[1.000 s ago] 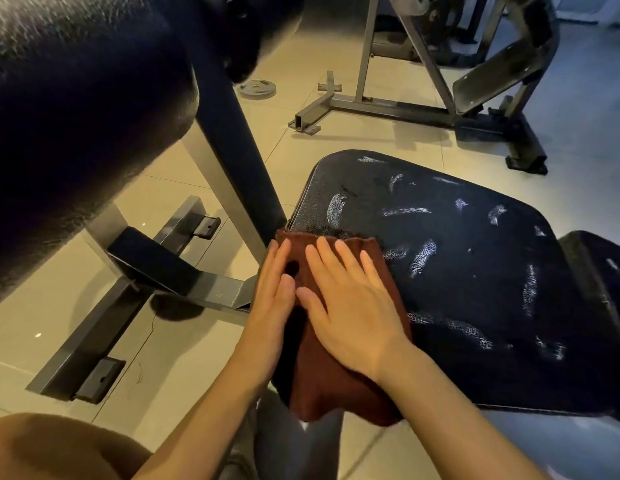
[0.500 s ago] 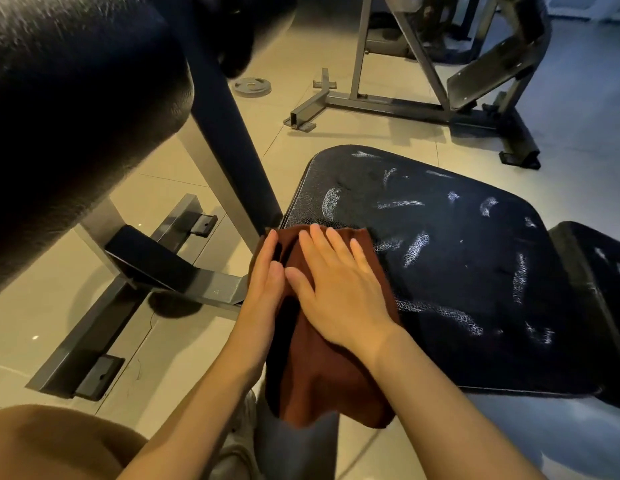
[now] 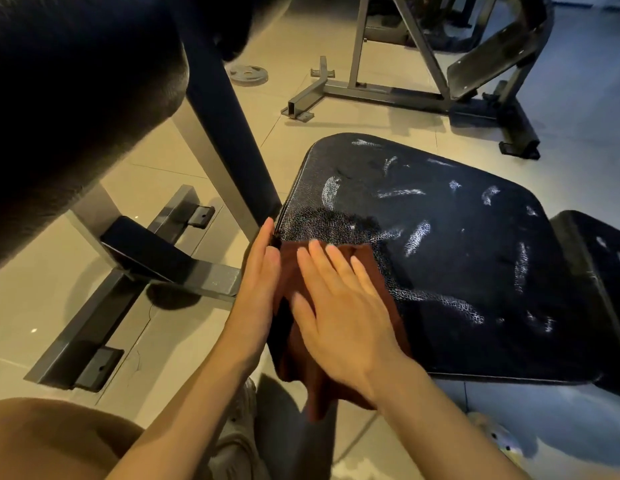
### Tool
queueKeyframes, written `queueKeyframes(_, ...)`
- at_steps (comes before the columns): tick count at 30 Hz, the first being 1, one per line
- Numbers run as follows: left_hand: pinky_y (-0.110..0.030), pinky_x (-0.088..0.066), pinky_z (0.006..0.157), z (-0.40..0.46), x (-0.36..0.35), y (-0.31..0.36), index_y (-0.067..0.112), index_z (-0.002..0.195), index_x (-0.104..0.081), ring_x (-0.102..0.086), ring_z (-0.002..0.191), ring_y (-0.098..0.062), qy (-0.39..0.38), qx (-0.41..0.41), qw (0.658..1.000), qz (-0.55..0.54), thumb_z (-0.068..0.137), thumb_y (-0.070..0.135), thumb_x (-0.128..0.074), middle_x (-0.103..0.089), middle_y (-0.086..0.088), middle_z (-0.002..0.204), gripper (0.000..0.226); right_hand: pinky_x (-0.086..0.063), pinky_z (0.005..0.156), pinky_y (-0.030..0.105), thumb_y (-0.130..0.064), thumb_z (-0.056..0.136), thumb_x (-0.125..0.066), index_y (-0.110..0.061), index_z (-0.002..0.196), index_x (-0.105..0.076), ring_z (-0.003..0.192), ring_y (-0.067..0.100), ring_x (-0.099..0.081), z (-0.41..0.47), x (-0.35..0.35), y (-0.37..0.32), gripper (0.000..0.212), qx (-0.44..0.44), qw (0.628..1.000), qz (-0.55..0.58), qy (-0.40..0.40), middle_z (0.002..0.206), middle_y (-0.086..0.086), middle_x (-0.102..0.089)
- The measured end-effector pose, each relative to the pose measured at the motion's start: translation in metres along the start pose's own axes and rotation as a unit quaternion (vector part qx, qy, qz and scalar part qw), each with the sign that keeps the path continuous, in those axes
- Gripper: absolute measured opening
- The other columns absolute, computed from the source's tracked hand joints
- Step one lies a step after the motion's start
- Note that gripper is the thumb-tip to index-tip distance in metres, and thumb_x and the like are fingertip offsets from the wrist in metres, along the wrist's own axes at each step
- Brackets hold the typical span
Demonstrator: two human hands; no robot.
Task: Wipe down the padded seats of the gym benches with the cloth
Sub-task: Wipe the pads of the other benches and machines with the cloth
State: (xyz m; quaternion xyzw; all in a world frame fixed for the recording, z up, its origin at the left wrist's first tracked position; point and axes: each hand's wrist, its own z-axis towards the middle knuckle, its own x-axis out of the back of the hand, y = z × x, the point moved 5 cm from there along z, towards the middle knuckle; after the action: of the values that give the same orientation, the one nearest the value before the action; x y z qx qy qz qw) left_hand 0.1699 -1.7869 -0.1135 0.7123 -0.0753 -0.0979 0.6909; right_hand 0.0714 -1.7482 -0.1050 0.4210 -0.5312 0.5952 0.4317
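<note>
1. The right hand point(image 3: 339, 306) presses flat, fingers straight, on the dark red cloth point(image 3: 367, 268) at the near left corner of the black cracked padded seat point(image 3: 475, 254).
2. The left hand point(image 3: 256, 282), fingers straight, rests against the seat's edge.
3. Judging by the pale streaks, most of the seat is left to wipe.
4. A dark steel upright point(image 3: 225, 126) stands close beside the corner; a grey weight plate point(image 3: 249, 75) lies well apart.

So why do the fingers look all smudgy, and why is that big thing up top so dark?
Head view: the right hand is motion-blurred on the cloth; the big roll pad sits close and unlit, nearly black; light glints off the cracked seat.
</note>
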Motion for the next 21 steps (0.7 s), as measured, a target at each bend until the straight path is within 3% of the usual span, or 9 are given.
queueKeyframes(3,0.004,-0.038,0.079,-0.002,-0.001,0.007,0.037,0.147,-0.024,-0.042,0.095,0.033,0.012,0.003,1.0,-0.007,0.084,0.052,-0.033,-0.034,0.036,0.124,0.066,0.008,0.12,0.038,-0.052,0.101,-0.011,-0.023,0.157,-0.006,0.15,0.015,0.005,0.041,0.0,0.011,0.063,-0.022,0.999,0.002,-0.028,0.165,-0.003,0.0)
queueKeyframes(6,-0.01,-0.031,0.098,-0.003,0.003,0.007,0.038,0.147,-0.023,-0.035,0.119,0.014,0.031,0.002,0.999,0.026,0.081,0.055,-0.032,-0.028,0.026,0.139,0.069,0.006,0.121,0.04,-0.049,0.103,-0.02,-0.022,0.157,-0.005,0.151,0.015,0.003,0.05,0.002,0.011,0.062,-0.046,0.999,0.0,-0.012,0.165,-0.002,-0.001)
queueKeyframes(10,-0.026,-0.034,0.107,-0.004,0.003,0.004,0.047,0.137,-0.03,-0.037,0.13,-0.004,0.048,0.029,0.998,0.012,0.085,0.057,-0.033,-0.035,0.017,0.141,0.053,0.005,0.121,0.04,-0.055,0.099,-0.008,-0.021,0.157,-0.003,0.151,0.017,0.002,0.017,0.0,0.006,0.067,-0.095,0.995,0.005,-0.01,0.164,0.0,-0.002)
queueKeyframes(12,-0.016,-0.039,0.097,-0.003,0.005,0.0,0.035,0.139,-0.039,-0.045,0.127,-0.01,0.071,0.069,0.993,-0.056,0.087,0.056,-0.034,-0.044,0.01,0.136,0.056,-0.003,0.121,0.042,-0.058,0.093,-0.001,-0.021,0.156,-0.013,0.151,0.019,-0.008,-0.013,-0.002,0.004,0.074,-0.121,0.993,-0.004,0.01,0.163,0.001,-0.013)
queueKeyframes(15,0.001,-0.035,0.07,0.002,0.009,-0.002,0.034,0.137,-0.045,-0.05,0.112,0.006,0.07,0.056,0.995,-0.043,0.077,0.066,-0.035,-0.05,0.015,0.137,0.068,-0.029,0.115,0.05,-0.056,0.098,-0.015,-0.021,0.148,-0.04,0.141,0.028,-0.037,-0.051,-0.004,0.006,0.066,-0.131,0.99,-0.029,0.043,0.152,0.007,-0.042)
queueKeyframes(18,0.003,-0.034,0.074,0.004,0.01,-0.001,0.038,0.139,-0.042,-0.046,0.115,0.014,0.069,0.021,0.997,-0.018,0.086,0.069,-0.04,-0.047,0.025,0.132,0.061,-0.04,0.104,0.06,-0.051,0.099,-0.021,-0.028,0.143,-0.047,0.133,0.034,-0.047,-0.05,-0.003,0.007,0.056,-0.066,0.996,-0.06,0.022,0.145,0.007,-0.051)
queueKeyframes(21,0.001,-0.041,0.074,0.003,0.009,0.004,0.039,0.136,-0.043,-0.051,0.094,0.027,0.068,-0.011,0.998,0.009,0.091,0.058,-0.041,-0.049,0.037,0.112,0.05,-0.033,0.108,0.063,-0.05,0.098,-0.025,-0.03,0.145,-0.044,0.141,0.027,-0.037,-0.026,-0.004,0.0,0.054,0.023,0.998,-0.059,-0.017,0.152,-0.002,-0.043)
